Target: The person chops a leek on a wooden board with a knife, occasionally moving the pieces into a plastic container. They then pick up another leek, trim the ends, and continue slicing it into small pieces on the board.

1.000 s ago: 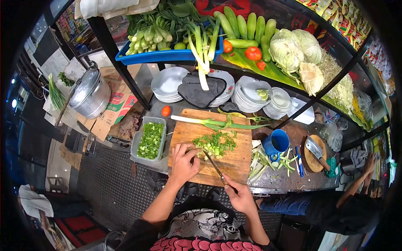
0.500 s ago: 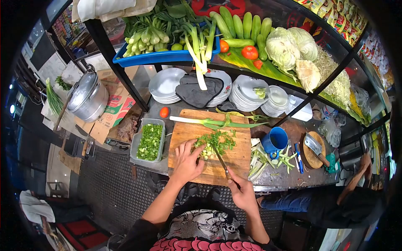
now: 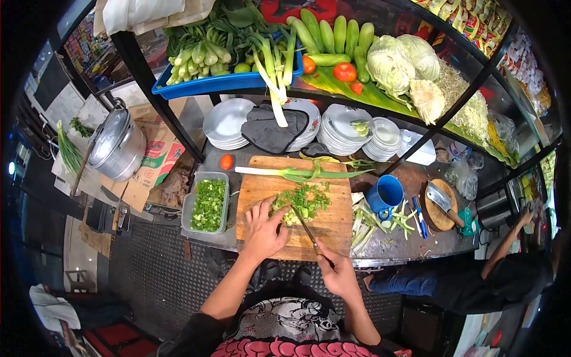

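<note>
My right hand is closed around the handle of a knife. Its blade slants up and left into a pile of chopped green leek on a wooden cutting board. My left hand rests on the board's left part, fingers apart and slightly bent, fingertips touching the pile's left side. A whole leek lies across the top of the board, white end leftward. Left of the board stands a clear plastic container filled with chopped greens.
A tomato and stacked plates sit behind the board. To its right are leek trimmings, a blue mug and a cleaver on a round board. Above, a shelf holds a blue tray, cucumbers and cabbages. Another person stands at right.
The view has shifted slightly, moving the scene a little left. The knife still sits in the chopped pile, and my left hand stays beside it. The other person's hand at right has risen.
</note>
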`<state>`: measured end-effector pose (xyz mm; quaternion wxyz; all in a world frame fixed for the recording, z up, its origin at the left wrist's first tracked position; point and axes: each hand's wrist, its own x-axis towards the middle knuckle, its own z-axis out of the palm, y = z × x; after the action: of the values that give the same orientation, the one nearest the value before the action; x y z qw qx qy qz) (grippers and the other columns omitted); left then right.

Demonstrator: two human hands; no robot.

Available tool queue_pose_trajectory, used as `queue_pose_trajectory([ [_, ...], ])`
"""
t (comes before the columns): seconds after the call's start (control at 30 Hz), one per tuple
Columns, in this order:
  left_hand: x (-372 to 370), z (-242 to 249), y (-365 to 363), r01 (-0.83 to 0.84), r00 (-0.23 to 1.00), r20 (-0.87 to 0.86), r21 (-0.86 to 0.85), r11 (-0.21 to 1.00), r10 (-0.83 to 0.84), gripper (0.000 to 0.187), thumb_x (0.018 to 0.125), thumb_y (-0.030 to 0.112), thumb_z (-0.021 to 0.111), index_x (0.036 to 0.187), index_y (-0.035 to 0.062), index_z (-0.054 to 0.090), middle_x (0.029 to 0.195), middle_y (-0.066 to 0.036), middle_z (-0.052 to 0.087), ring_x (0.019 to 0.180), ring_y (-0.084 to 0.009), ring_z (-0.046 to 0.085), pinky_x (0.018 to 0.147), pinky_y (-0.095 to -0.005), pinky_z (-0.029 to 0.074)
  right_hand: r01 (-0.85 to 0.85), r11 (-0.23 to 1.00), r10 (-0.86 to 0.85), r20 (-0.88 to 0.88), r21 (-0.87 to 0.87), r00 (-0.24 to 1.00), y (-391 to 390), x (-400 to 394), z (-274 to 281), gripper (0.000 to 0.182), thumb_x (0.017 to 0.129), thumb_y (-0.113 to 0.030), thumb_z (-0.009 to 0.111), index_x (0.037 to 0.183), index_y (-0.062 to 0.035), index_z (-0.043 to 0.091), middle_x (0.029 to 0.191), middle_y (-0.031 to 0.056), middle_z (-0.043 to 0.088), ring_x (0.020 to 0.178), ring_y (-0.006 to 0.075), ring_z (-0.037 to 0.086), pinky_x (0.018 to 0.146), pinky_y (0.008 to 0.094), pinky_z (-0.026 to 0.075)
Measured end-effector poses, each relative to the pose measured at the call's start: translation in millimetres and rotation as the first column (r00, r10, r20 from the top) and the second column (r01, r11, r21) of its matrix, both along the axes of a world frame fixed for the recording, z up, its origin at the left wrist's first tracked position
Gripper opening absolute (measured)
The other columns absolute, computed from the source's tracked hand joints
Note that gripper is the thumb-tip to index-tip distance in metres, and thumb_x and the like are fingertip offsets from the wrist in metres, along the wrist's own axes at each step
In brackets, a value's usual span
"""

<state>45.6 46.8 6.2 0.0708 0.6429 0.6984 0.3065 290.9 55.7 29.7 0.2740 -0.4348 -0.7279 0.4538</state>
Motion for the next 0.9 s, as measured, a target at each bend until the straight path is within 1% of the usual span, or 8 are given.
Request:
queue_pose_trajectory([
  [0.07, 1, 0, 0, 0.004, 1.000, 0.001, -0.001, 1.000, -0.004, 0.053, 0.082, 0.017, 0.066, 0.134, 0.0132, 0.073, 0.152, -0.021, 0.050, 0.139, -0.0415, 0.042, 0.116, -0.0523, 0.030, 0.011, 0.999, -0.010, 0.006, -0.052, 1.000, -2, 1, 6, 0.045, 0.104, -0.007, 0.062, 0.148, -0.0062, 0.063, 0.118, 0.0241, 0.077, 0.109, 0.0121, 0.066, 0.099, 0.0303, 0.051],
  [0.27, 0, -2, -1, 0.030, 0.999, -0.012, 0.019, 0.999, -0.030, 0.050, 0.083, 0.023, 0.067, 0.131, 0.0112, 0.074, 0.152, -0.021, 0.050, 0.141, -0.0403, 0.042, 0.116, -0.0536, 0.031, 0.061, 0.973, -0.033, 0.129, -0.223, 0.991, 1, -16, 16, 0.045, 0.104, -0.009, 0.062, 0.150, -0.0068, 0.062, 0.111, 0.0179, 0.079, 0.104, 0.0135, 0.067, 0.097, 0.0292, 0.051],
  [0.37, -1, -2, -1, 0.025, 1.000, -0.019, 0.016, 1.000, -0.025, 0.048, 0.083, 0.023, 0.068, 0.129, 0.0106, 0.075, 0.152, -0.022, 0.050, 0.141, -0.0406, 0.042, 0.116, -0.0538, 0.031, 0.050, 0.993, -0.050, 0.001, -0.102, 0.999, -7, -9, -3, 0.045, 0.104, -0.009, 0.061, 0.149, -0.0061, 0.063, 0.095, 0.0143, 0.078, 0.080, 0.0231, 0.071, 0.082, 0.0326, 0.055],
  [0.5, 0, 1, -3, 0.011, 1.000, 0.026, 0.019, 1.000, -0.012, 0.045, 0.084, 0.022, 0.069, 0.127, 0.0102, 0.076, 0.152, -0.021, 0.051, 0.141, -0.0406, 0.042, 0.116, -0.0544, 0.030, 0.116, 0.890, -0.177, -0.100, -0.441, 0.979, -17, 13, 26, 0.046, 0.103, -0.005, 0.063, 0.149, -0.0052, 0.063, 0.081, 0.0011, 0.066, 0.073, 0.0056, 0.058, 0.069, 0.0260, 0.050],
  [0.63, 1, 0, -1, 0.033, 0.998, 0.048, 0.070, 0.997, -0.037, 0.040, 0.084, 0.021, 0.073, 0.123, 0.0126, 0.078, 0.150, -0.019, 0.053, 0.140, -0.0404, 0.043, 0.116, -0.0534, 0.031, 0.202, 0.930, -0.216, -0.015, -0.306, 0.976, -17, 36, 24, 0.045, 0.102, -0.007, 0.066, 0.147, -0.0057, 0.065, 0.076, -0.0003, 0.063, 0.069, 0.0061, 0.053, 0.065, 0.0268, 0.048],
  [0.7, 3, 0, 1, 0.057, 0.997, 0.046, 0.084, 0.995, -0.061, 0.037, 0.084, 0.020, 0.074, 0.121, 0.0139, 0.080, 0.149, -0.018, 0.054, 0.139, -0.0403, 0.043, 0.115, -0.0528, 0.031, 0.173, 0.935, -0.168, 0.044, -0.310, 0.985, -18, 37, 14, 0.045, 0.101, -0.006, 0.067, 0.146, -0.0067, 0.066, 0.077, 0.0014, 0.065, 0.073, 0.0057, 0.057, 0.068, 0.0260, 0.050],
  [0.8, 11, -1, 7, 0.082, 0.996, 0.036, 0.084, 0.993, -0.085, 0.034, 0.085, 0.020, 0.074, 0.118, 0.0144, 0.081, 0.149, -0.018, 0.054, 0.139, -0.0400, 0.043, 0.115, -0.0530, 0.031, 0.124, 0.957, -0.134, -0.020, -0.261, 0.991, -22, 34, 2, 0.045, 0.101, -0.005, 0.068, 0.146, -0.0094, 0.067, 0.085, 0.0088, 0.070, 0.079, 0.0072, 0.059, 0.075, 0.0266, 0.052],
  [0.9, 13, -1, 9, 0.056, 0.998, 0.035, 0.079, 0.995, -0.059, 0.033, 0.086, 0.020, 0.074, 0.117, 0.0144, 0.081, 0.149, -0.018, 0.054, 0.140, -0.0402, 0.043, 0.115, -0.0540, 0.032, 0.127, 0.966, -0.139, -0.041, -0.223, 0.989, -20, 35, 1, 0.044, 0.102, -0.005, 0.066, 0.146, -0.0090, 0.066, 0.104, 0.0170, 0.076, 0.092, 0.0092, 0.065, 0.084, 0.0292, 0.053],
])
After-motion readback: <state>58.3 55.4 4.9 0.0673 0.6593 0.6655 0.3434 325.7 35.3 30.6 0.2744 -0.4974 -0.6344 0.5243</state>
